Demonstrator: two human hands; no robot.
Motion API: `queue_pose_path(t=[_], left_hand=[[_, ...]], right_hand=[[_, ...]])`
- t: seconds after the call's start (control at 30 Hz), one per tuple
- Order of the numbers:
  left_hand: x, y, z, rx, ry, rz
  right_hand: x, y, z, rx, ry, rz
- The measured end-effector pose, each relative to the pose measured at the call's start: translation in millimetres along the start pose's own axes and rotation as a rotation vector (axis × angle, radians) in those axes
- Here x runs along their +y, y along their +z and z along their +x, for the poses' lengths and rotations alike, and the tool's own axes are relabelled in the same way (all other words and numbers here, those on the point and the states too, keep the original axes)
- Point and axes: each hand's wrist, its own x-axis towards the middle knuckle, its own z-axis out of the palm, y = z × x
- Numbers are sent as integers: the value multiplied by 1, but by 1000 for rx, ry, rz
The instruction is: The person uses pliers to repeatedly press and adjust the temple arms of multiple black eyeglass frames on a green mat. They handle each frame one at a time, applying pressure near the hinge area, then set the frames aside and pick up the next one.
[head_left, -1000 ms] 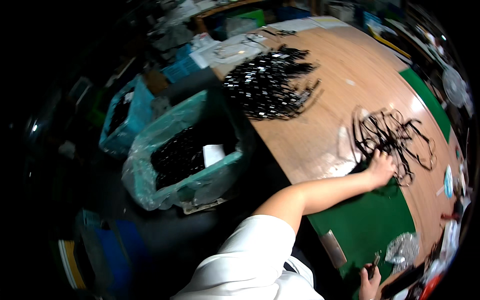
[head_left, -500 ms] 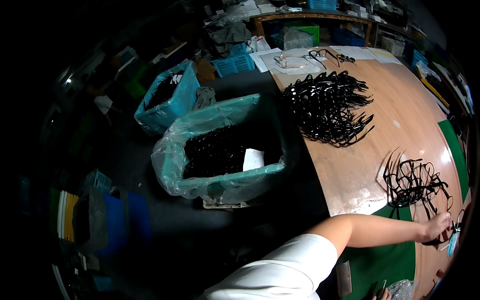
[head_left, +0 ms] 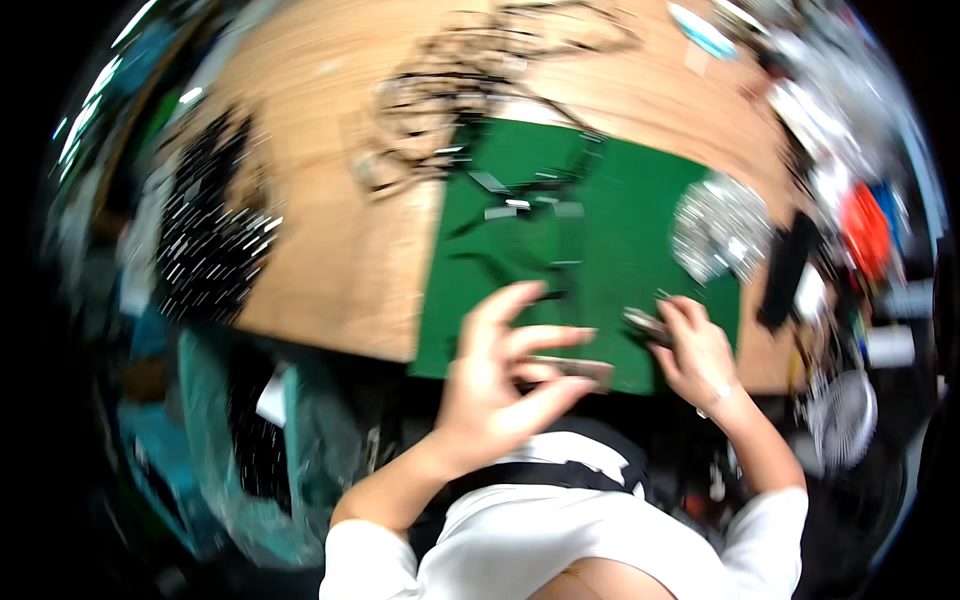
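Observation:
Over the front edge of the green mat (head_left: 630,240), my left hand (head_left: 500,370) has its fingers apart and appears to hold nothing. A small brownish block (head_left: 592,373) at the bench edge lies beneath its fingertips. My right hand (head_left: 697,350), on the mat's right side, is closed around a small metal tool that looks like pliers (head_left: 648,326); motion smears its shape. A black eyeglass frame (head_left: 535,200) lies on the mat beyond my left hand. Farther back is a tangled heap of dark eyeglass frames (head_left: 430,105).
A dense pile of shiny black frames (head_left: 210,225) covers the wooden table's (head_left: 330,250) left part. Below it stands a teal, plastic-lined crate (head_left: 205,400). A crumpled clear plastic bundle (head_left: 718,228) sits on the mat's right. A white fan (head_left: 843,420) is at the lower right.
My view has swung right, from the crates to the mat. My left hand has come back from the frames at the table's far side to the mat's front edge.

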Motion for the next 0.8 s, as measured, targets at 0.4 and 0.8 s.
queue_pose_path(t=[0.4,0.8], left_hand=[[-41,33,-9,-114,100,33],[-42,31,-6,-24,190,111]], right_hand=[[40,28,2,140,262,287],[29,36,10,139,166,23]])
